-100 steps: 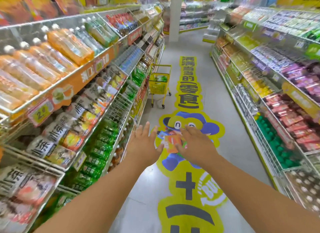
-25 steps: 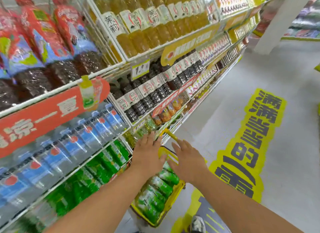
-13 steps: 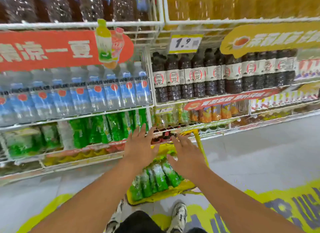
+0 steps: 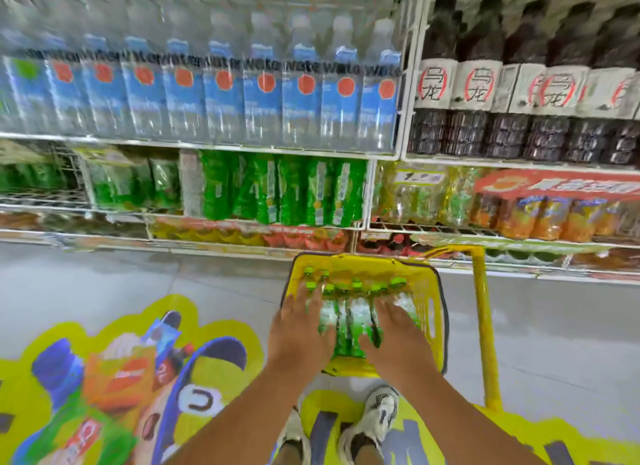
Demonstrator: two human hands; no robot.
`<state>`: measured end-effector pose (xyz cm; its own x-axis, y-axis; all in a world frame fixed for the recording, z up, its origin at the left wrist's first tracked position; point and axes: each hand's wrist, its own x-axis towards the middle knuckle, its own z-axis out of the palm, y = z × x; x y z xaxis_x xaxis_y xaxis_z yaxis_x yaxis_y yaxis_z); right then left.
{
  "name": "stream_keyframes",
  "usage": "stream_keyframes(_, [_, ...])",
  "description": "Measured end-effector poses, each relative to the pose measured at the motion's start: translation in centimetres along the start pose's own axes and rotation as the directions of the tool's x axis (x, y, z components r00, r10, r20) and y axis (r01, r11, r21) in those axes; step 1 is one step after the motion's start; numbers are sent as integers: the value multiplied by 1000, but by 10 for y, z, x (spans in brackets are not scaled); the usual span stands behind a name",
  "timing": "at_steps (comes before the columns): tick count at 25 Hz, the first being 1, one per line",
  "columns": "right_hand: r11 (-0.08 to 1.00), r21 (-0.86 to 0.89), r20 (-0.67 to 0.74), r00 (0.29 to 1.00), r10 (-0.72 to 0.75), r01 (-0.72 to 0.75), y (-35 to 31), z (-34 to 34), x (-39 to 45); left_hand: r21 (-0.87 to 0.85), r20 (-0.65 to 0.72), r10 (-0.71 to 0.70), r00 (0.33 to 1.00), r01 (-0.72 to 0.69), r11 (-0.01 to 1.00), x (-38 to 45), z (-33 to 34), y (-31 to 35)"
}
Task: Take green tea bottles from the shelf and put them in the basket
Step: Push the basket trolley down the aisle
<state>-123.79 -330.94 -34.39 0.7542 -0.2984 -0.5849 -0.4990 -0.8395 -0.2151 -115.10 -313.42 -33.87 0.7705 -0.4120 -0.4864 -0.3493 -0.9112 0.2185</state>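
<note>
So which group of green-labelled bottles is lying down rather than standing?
The green tea bottles in the yellow basket lie flat, caps toward the shelf; the green bottles on the shelf stand upright.

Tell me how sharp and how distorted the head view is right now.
Head view: motion blur smears the water bottles and floor sticker; wide-angle bending curves the shelf rails; lighting is bright and even; the yellow basket and both hands are softly defined.

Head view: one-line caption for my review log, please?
Both hands, left hand and right hand, rest open over green tea bottles in the yellow basket before drink shelves.
</note>
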Motion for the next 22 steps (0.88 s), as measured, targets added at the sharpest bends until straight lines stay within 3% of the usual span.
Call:
stream_keyframes(4, [995,85,15,999,43,-44,11,46,45,-1,10,-43,999,43,999,31,55,-18])
stream_keyframes(16, [861,422,116,959,258,-283,42,172,128,-289,88,-282,955,296,911,92,194,-43])
stream_keyframes(22, [803,465,80,922,379,-371,34,212,152,-381,123,-467,876,476,793,120,218,-39])
